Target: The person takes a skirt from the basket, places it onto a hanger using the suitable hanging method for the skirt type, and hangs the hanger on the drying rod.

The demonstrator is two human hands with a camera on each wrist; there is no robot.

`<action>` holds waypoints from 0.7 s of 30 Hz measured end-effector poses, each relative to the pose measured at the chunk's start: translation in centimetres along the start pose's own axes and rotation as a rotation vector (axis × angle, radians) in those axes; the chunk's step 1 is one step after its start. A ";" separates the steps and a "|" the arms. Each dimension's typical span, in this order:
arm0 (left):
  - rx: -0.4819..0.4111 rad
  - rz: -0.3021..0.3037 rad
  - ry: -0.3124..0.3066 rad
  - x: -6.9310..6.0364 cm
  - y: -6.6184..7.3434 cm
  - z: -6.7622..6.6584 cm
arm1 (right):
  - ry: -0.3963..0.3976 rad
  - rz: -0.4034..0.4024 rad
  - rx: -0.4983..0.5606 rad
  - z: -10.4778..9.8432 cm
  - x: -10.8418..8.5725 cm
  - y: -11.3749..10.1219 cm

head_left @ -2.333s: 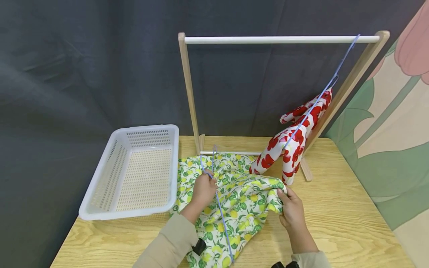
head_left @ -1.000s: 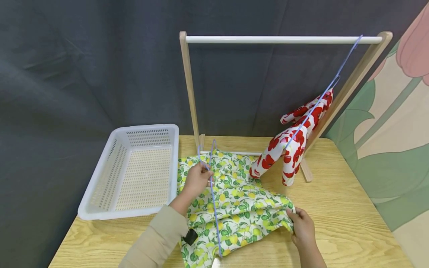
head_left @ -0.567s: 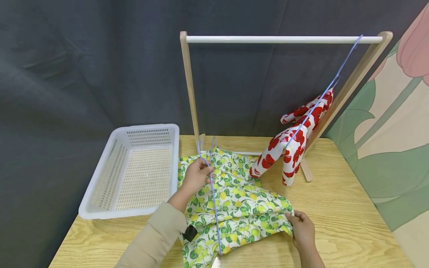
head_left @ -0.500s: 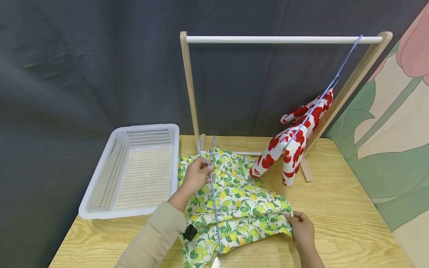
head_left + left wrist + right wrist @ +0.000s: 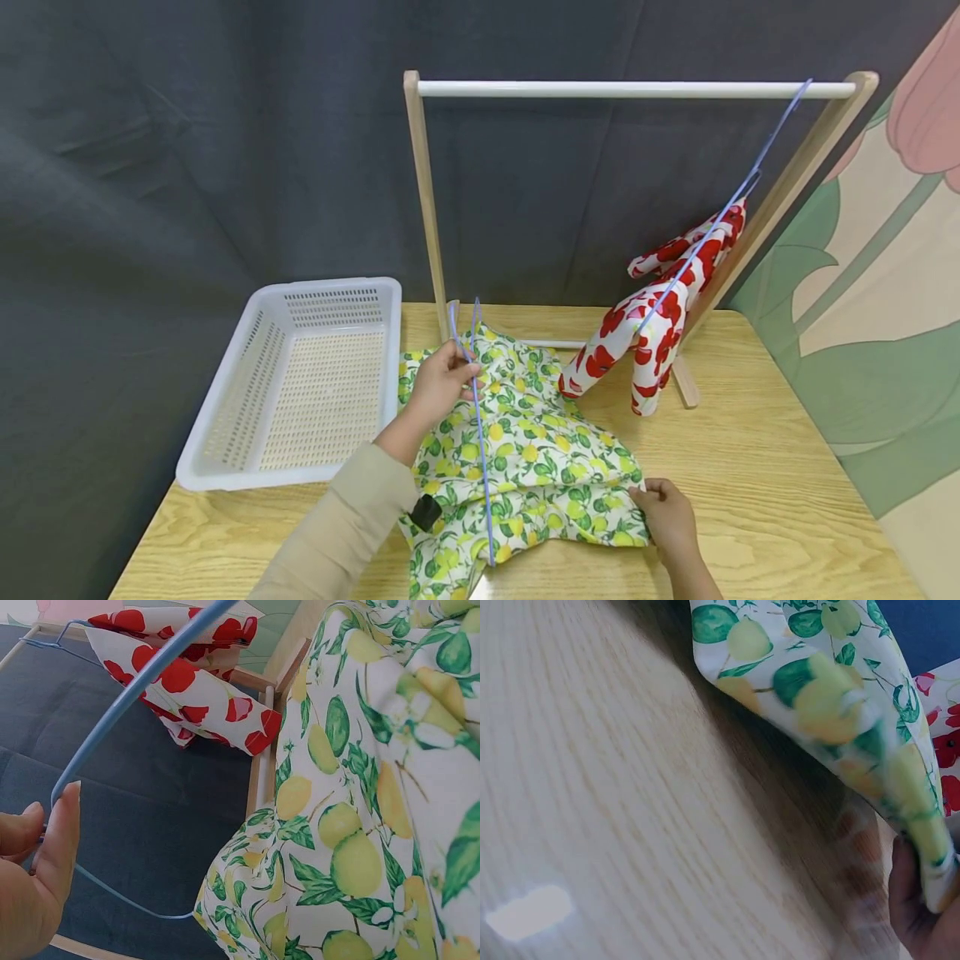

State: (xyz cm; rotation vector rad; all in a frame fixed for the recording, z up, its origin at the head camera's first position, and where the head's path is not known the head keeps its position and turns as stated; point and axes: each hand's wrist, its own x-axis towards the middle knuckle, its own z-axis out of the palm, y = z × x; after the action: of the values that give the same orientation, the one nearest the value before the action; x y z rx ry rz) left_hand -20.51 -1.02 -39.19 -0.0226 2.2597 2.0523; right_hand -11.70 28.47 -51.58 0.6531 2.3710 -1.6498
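A white garment printed with lemons and green leaves (image 5: pixel 536 450) lies partly spread over the table, its front edge wrinkled. Across it runs a blue hanger (image 5: pixel 483 475), which my left hand (image 5: pixel 441 385) pinches near the hook end. The left wrist view shows the thumb and fingers around the hanger's thin wire (image 5: pixel 120 705), and one far end of it at the cloth. At the right, my right hand (image 5: pixel 667 521) pinches the edge of the lemon garment; in the right wrist view this cloth (image 5: pixel 817 697) is lifted a little off the table and blurred near the fingers.
A wooden rack with a white top rail (image 5: pixel 600 89) stands at the back. From its right end hangs a red-flowered garment (image 5: pixel 663 325) on another blue hanger (image 5: pixel 750 183). A white perforated basket (image 5: pixel 390 375) sits at the left on the wooden table (image 5: pixel 772 467).
My right hand has come nearer the front edge, drawing the lemon garment flatter, then shifted slightly left. My left hand has moved a little away with the hanger, which now stands more upright in view.
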 end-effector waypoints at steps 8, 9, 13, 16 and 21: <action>0.012 -0.001 -0.012 0.1 0.4 0.0 | -0.039 -0.027 -0.109 0.1 0.1 0.3; 0.008 -0.002 -0.013 0.1 0.4 0.1 | -0.037 -0.032 -0.115 0.1 0.2 0.4; -0.023 0.005 -0.016 0.1 0.5 0.1 | -0.012 -0.041 -0.157 0.2 0.3 0.6; -0.042 0.008 -0.015 0.1 0.6 0.2 | -0.002 -0.050 -0.199 0.3 0.4 0.6; -0.082 0.019 -0.007 0.0 1.0 0.3 | -0.004 -0.074 -0.252 0.5 0.2 0.4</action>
State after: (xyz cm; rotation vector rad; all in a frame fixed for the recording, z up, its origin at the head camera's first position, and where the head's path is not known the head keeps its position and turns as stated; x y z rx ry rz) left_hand -20.60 -0.66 -38.25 0.0010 2.1784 2.1505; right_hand -11.74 28.19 -52.20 0.5206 2.5689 -1.3423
